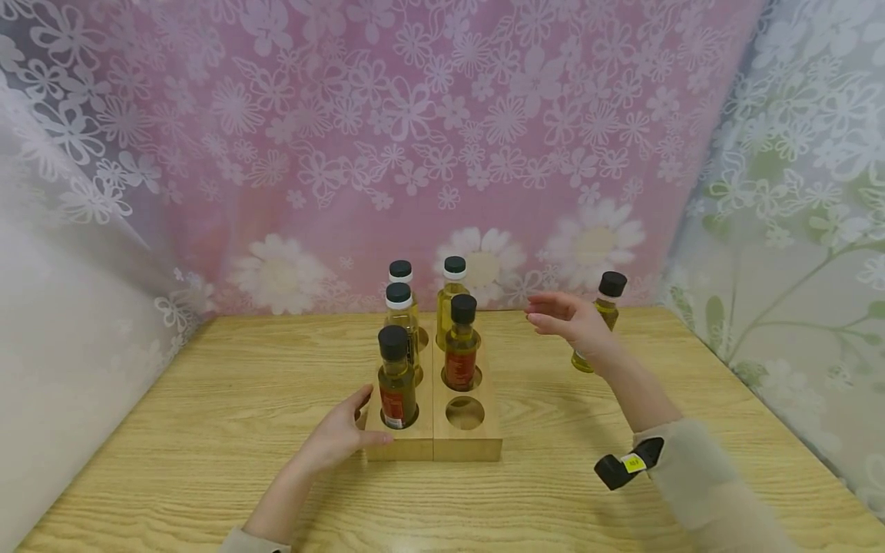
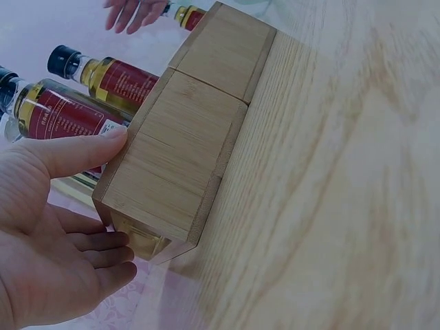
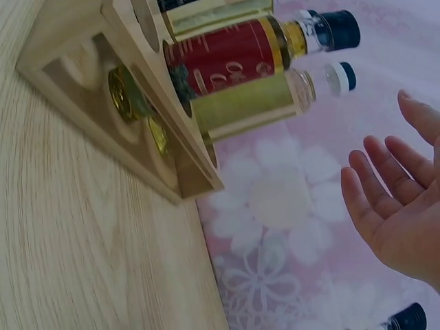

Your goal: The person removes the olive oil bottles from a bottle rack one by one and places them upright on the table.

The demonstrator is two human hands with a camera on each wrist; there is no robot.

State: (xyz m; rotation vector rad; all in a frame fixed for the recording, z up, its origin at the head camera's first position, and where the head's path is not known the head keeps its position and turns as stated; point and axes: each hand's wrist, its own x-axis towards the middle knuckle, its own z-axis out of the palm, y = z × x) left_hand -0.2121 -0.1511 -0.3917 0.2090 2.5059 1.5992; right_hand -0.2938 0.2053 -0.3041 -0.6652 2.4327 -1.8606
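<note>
Two wooden bottle racks (image 1: 433,448) stand side by side on the table. My left hand (image 1: 337,435) is at the front left corner of the left rack; its thumb (image 2: 103,141) rests on the top edge and the relaxed fingers lie at the end side. In that rack's front hole is a black-capped oil bottle (image 1: 397,388) with a red label. A similar red-labelled bottle (image 1: 461,357) sits in the right rack's middle hole. My right hand (image 1: 584,330), holding nothing, is raised right of the racks with fingers extended. It partly hides another black-capped bottle (image 1: 611,296) on the table.
White-collared, dark-capped bottles of pale oil (image 1: 452,296) fill the rear of the racks. At the right rack's front is an empty hole (image 1: 465,413). A flowered pink curtain (image 1: 415,177) hangs behind the wooden table (image 1: 207,407), with pale fabric at both sides.
</note>
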